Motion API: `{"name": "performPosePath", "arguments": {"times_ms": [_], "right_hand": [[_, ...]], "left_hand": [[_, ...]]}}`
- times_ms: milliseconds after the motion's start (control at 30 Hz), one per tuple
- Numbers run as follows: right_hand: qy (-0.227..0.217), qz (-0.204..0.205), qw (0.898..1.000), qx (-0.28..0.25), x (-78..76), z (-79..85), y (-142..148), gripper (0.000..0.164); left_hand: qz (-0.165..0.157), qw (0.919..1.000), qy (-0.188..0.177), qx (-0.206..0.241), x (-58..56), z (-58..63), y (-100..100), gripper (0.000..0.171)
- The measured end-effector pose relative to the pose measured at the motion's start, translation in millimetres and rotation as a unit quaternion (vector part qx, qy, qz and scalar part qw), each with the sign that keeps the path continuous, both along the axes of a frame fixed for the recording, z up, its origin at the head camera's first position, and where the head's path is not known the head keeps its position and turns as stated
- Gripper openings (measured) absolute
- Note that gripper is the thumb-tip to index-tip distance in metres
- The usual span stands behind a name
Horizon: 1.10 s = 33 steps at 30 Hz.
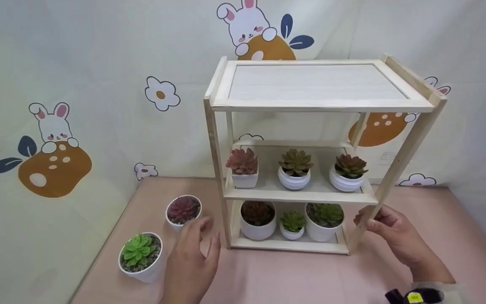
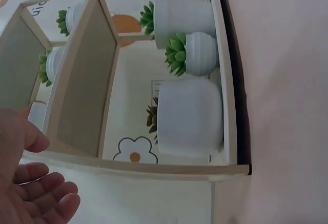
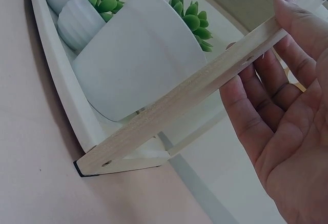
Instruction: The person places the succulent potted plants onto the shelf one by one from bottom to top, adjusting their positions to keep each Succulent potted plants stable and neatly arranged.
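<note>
A light wooden shelf rack (image 1: 293,196) with three levels stands on the table. My right hand (image 1: 399,236) grips its right front post, the thumb in front and the fingers behind; the right wrist view shows the thumb (image 3: 302,21) lying along the wood. To the left of the rack, my left hand (image 1: 194,257) is held with loosely bent fingers and nothing in them. Just beyond its fingertips sits a dark red potted succulent (image 1: 184,209), its lower edge partly hidden. A bright green potted succulent (image 1: 139,253) stands left of that hand.
The middle shelf carries a pink succulent (image 1: 243,162) and two greenish ones in white pots. Below are a dark brown succulent (image 1: 258,213), a small green one (image 1: 292,221) and a larger green one (image 1: 325,215). A patterned cloth wall (image 1: 99,63) hangs behind the pink table (image 1: 293,278).
</note>
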State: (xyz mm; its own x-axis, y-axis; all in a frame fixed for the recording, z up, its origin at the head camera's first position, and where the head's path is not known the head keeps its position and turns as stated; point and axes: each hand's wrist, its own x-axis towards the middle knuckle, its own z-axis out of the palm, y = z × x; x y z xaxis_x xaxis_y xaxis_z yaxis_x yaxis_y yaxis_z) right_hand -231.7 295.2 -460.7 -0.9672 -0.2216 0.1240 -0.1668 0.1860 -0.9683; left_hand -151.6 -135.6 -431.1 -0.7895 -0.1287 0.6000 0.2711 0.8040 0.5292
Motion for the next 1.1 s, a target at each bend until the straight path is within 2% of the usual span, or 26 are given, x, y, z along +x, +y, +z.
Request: {"name": "performPosePath", "arguments": {"times_ms": [200, 400, 567, 700, 833, 967, 1100], "right_hand": [[0.005, 0.004, 1.000, -0.004, -0.6, 0.3, 0, 0.023], [0.010, 0.010, 1.000, -0.014, -1.0, -0.1, 1, 0.022], [0.008, 0.011, 1.000, -0.021, 0.0, -0.8, 1, 0.022], [0.009, 0.014, 1.000, -0.022, 0.4, -0.5, 1, 0.022], [0.011, 0.015, 1.000, -0.021, 0.1, 0.4, 1, 0.022], [-0.001, 0.003, 1.000, -0.009, 0.1, 1.5, 0, 0.024], [-0.007, -0.005, 1.000, -0.003, 0.8, 1.5, 0, 0.024]], "left_hand": [[0.036, 0.9985, 0.020, 0.036, 3.0, -5.8, -29, 0.039], [0.082, 0.9929, -0.008, 0.086, 4.8, -6.7, -58, 0.046], [0.130, 0.9857, -0.059, 0.089, 5.4, -8.4, -79, 0.055], [0.160, 0.9776, -0.097, 0.096, 6.2, -17.1, -94, 0.067], [0.182, 0.9636, -0.162, 0.110, 8.6, -26.4, -110, 0.089], [0.189, 0.9451, -0.236, 0.123, 9.6, -36.8, -126, 0.118], [0.173, 0.9319, -0.284, 0.145, 8.7, -48.2, -136, 0.135]]}}
